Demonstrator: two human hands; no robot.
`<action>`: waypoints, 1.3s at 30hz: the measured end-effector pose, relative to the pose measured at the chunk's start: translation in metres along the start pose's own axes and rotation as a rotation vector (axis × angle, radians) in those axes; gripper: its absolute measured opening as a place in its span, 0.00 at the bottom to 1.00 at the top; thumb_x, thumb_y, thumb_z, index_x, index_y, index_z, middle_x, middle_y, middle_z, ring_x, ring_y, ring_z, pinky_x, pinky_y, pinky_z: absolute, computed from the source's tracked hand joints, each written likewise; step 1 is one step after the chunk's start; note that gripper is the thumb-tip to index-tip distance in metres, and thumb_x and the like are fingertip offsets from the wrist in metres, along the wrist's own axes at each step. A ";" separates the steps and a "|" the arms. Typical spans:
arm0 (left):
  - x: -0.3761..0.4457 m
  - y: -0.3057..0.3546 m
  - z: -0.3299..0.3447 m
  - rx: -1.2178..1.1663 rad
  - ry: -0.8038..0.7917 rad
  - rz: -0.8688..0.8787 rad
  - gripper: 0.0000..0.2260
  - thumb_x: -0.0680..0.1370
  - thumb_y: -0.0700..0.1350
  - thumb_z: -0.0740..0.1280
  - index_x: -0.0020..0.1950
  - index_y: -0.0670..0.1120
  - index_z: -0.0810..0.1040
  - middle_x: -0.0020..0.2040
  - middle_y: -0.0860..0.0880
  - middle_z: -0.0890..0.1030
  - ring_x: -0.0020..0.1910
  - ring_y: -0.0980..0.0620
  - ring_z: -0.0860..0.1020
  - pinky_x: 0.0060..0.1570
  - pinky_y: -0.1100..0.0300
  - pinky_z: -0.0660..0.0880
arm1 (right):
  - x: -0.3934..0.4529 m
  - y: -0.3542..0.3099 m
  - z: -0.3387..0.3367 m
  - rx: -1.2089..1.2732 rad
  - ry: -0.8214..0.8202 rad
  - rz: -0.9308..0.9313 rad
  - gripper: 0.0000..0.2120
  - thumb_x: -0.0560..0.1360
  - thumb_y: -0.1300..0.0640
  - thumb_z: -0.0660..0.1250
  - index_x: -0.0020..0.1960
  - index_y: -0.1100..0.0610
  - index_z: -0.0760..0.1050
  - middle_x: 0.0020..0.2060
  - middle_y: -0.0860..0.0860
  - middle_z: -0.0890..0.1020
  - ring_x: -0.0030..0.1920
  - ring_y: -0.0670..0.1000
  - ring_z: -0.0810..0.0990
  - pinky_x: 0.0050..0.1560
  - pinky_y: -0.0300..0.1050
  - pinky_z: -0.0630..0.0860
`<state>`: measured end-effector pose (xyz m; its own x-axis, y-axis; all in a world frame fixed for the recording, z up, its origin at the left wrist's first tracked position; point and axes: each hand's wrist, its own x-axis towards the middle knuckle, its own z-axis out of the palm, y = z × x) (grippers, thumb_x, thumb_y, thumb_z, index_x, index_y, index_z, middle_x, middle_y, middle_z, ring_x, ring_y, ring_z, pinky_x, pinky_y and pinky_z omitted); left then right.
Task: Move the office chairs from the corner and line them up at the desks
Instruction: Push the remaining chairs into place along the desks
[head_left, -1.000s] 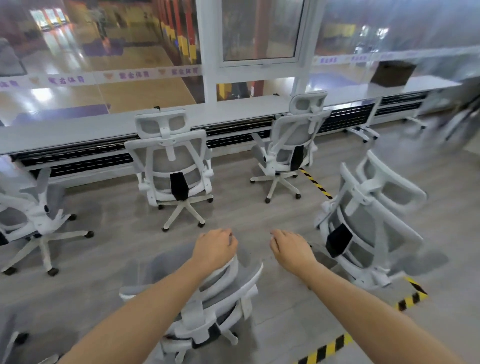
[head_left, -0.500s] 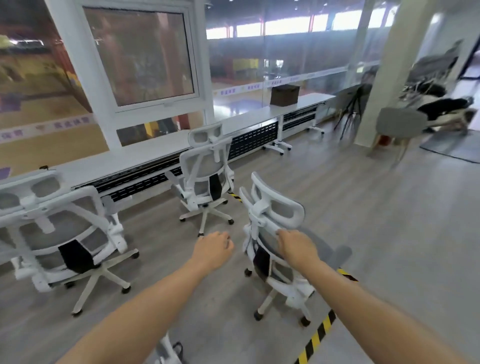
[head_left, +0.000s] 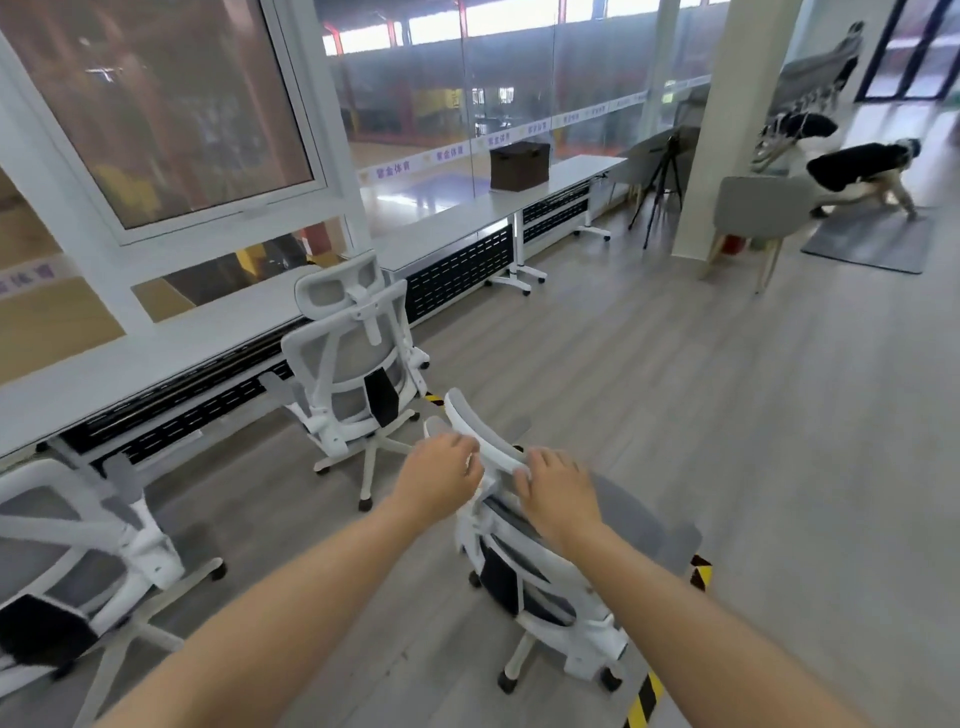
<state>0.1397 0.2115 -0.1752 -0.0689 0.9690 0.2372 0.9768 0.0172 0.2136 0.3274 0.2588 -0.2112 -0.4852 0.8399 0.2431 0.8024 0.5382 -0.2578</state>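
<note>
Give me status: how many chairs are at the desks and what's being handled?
Done: two white chairs, one in the middle and one at far left, already face the long desk. In hand: the left hand and right hand hold the headrest of a third chair, out on the floor. Left: roll it to the open desk stretch by the brown box.

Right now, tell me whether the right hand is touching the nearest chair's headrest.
Touching. The head view shows the right hand lying on the headrest of the nearest chair, its fingers curled over the white rim.

Office overlooking a sports hall, long white desks (head_left: 550, 192) along glass wall, white mesh office chairs (head_left: 353, 364)
</note>
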 end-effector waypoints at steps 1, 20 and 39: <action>0.021 -0.009 0.007 0.008 0.009 0.016 0.14 0.79 0.49 0.57 0.55 0.47 0.80 0.50 0.50 0.81 0.50 0.47 0.77 0.51 0.50 0.75 | 0.011 -0.001 0.010 -0.026 0.003 -0.019 0.26 0.81 0.43 0.42 0.61 0.53 0.73 0.57 0.49 0.80 0.58 0.54 0.76 0.57 0.51 0.71; 0.220 -0.082 0.082 0.120 -0.418 0.356 0.22 0.76 0.55 0.45 0.43 0.54 0.78 0.45 0.51 0.79 0.52 0.48 0.72 0.57 0.51 0.62 | 0.109 0.061 0.053 -0.199 0.271 -0.098 0.16 0.83 0.44 0.55 0.42 0.49 0.75 0.35 0.46 0.77 0.30 0.48 0.76 0.25 0.44 0.65; 0.257 -0.007 0.108 0.220 -0.276 -0.150 0.22 0.75 0.52 0.46 0.43 0.49 0.79 0.35 0.50 0.78 0.38 0.50 0.75 0.51 0.52 0.61 | 0.226 0.193 0.045 -0.067 0.229 -0.357 0.18 0.80 0.49 0.57 0.34 0.54 0.73 0.30 0.50 0.74 0.34 0.55 0.71 0.37 0.50 0.69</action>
<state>0.1374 0.4866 -0.2177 -0.1870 0.9810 -0.0513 0.9822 0.1877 0.0109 0.3570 0.5560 -0.2479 -0.6529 0.5605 0.5095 0.6226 0.7802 -0.0605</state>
